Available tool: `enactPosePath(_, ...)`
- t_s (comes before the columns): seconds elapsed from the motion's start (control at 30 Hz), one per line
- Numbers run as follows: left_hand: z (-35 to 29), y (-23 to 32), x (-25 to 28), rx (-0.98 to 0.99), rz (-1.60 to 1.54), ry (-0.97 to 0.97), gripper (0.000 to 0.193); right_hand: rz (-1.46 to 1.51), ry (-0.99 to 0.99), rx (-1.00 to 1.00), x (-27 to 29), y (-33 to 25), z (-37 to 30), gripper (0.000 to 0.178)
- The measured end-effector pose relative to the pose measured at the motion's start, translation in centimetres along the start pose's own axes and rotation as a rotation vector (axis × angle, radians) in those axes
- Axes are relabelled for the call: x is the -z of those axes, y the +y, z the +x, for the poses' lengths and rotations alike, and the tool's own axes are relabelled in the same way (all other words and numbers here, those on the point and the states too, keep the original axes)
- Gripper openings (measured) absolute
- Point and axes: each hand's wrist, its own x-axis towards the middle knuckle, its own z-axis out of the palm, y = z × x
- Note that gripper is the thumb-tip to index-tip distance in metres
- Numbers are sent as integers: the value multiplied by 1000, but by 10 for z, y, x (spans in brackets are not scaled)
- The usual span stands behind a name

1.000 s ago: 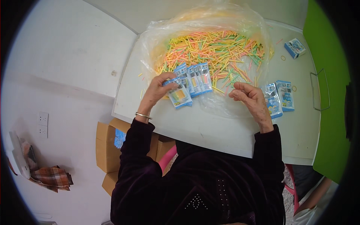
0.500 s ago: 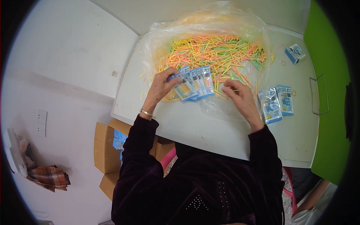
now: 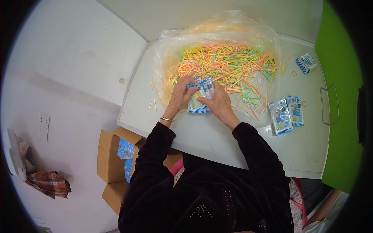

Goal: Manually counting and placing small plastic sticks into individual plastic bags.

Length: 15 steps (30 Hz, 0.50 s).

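Observation:
Between my two hands is a small bunch of blue-and-white packets, clear in places, with coloured sticks showing inside. My left hand closes round their left side, the thumb lying across the front. From the right, my right hand grips the bunch, its thumb on the front and its other fingers partly hidden behind. Just beyond the hands, a heap of thin pastel sticks in pink, yellow, orange and green lies in a large, open clear plastic bag.
Packets lie at the right of the white table, with a banded bundle farther back and loose rubber bands nearby. A cardboard box holding blue packets stands below the table's left edge. A green panel borders the right.
My right hand has moved left from the sticks onto the packets. The fanned packets are now squeezed into a tighter bunch between both hands.

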Motion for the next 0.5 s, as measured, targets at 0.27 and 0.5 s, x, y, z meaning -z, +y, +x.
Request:
enactPosePath(0.27,-13,3,-17,89,-192,186,32,-77,-172,-189,-12,-26,10,65)
enactPosePath(0.5,-18,8,-28,45,-113,389,49,143,-16,-159,-22,2,6,59)
